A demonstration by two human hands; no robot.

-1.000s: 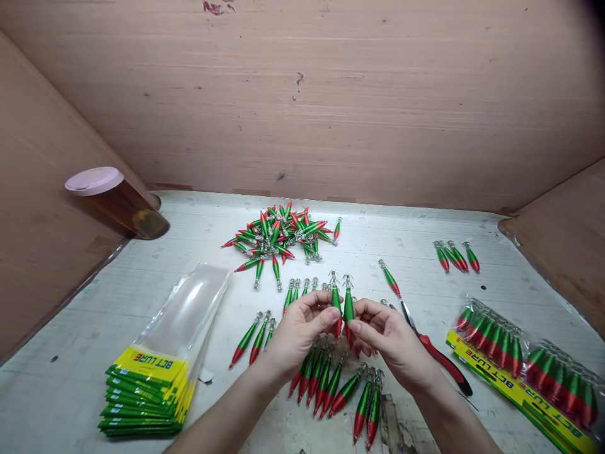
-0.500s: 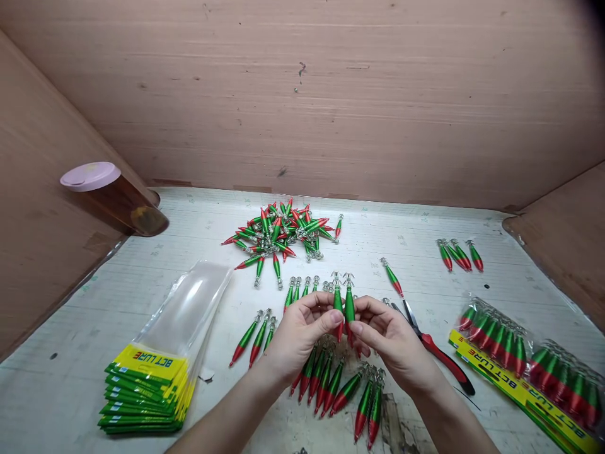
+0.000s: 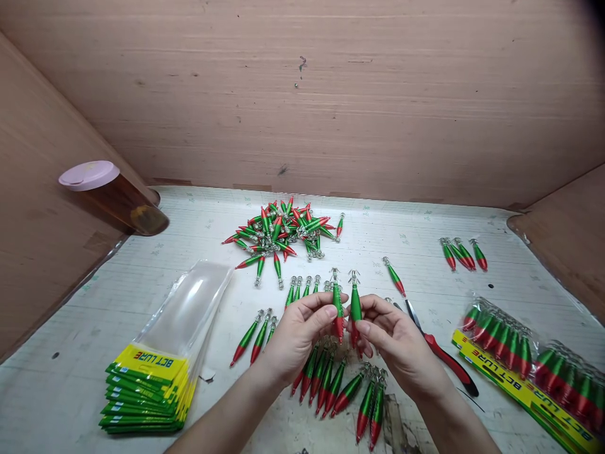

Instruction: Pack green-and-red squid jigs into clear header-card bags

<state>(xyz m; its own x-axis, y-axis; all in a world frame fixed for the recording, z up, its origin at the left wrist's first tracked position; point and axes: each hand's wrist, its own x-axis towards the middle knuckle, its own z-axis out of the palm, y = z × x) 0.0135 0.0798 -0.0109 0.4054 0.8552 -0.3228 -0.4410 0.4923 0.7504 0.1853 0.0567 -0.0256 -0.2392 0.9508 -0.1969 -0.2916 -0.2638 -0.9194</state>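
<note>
Between finger and thumb, my left hand pinches a green and red squid jig, its hook crown pointing up. A second squid jig of the same colours is gripped by my right hand, also hooks up, slightly apart from the first. Below both hands lies a row of squid jigs, red ends toward me. Behind my left hand stands another row, partly hidden by the fingers. Several more jigs rest left of that hand.
A jumbled pile of jigs lies at the back. At left are stacked printed plastic bags and a lidded drink container. On the right are red-handled pliers, filled jig packs and loose jigs. Cardboard walls surround the table.
The two held jigs have moved apart, the right one shifting rightward. The left one has turned a little in my fingers. Both hands stay in nearly the same place.
</note>
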